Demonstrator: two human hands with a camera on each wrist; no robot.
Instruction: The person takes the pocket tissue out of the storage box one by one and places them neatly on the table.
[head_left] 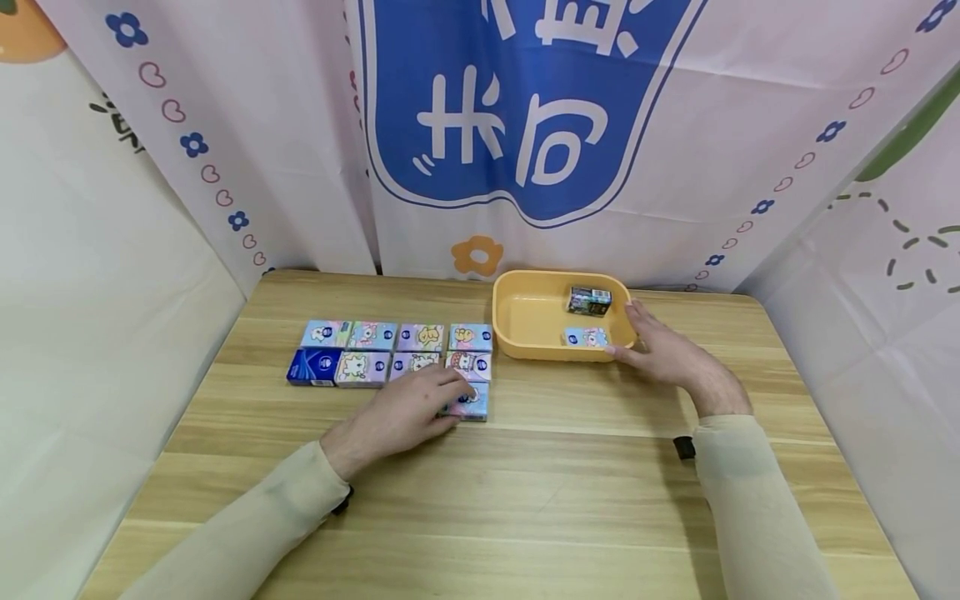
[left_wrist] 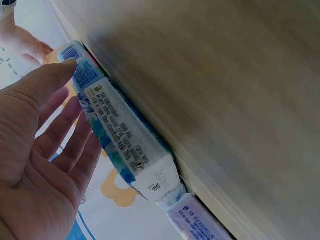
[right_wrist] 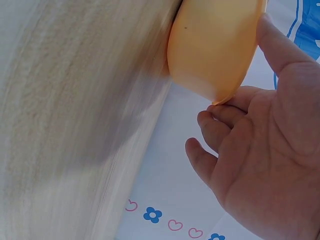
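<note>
My left hand (head_left: 408, 408) pinches a light blue tissue pack (head_left: 476, 403) at the near right corner of the grouped packs, thumb on its near side and fingers over its top. In the left wrist view the thumb lies at the end of this barcoded pack (left_wrist: 89, 70), with a white-labelled pack (left_wrist: 117, 130) beside it. My right hand (head_left: 667, 354) grips the right end of a yellow plastic bin (head_left: 525, 351), thumb at the front rim and fingers at the far side. Inside the bin, a dark patterned pack (head_left: 588, 302) stands at the back and a light blue pack (head_left: 586, 337) lies near the front.
Several tissue packs (head_left: 363, 367) lie in two rows left of the bin, including a dark blue one (head_left: 312, 367) at the left end. The wooden table (head_left: 570, 500) ends at the back against a printed curtain (head_left: 300, 167).
</note>
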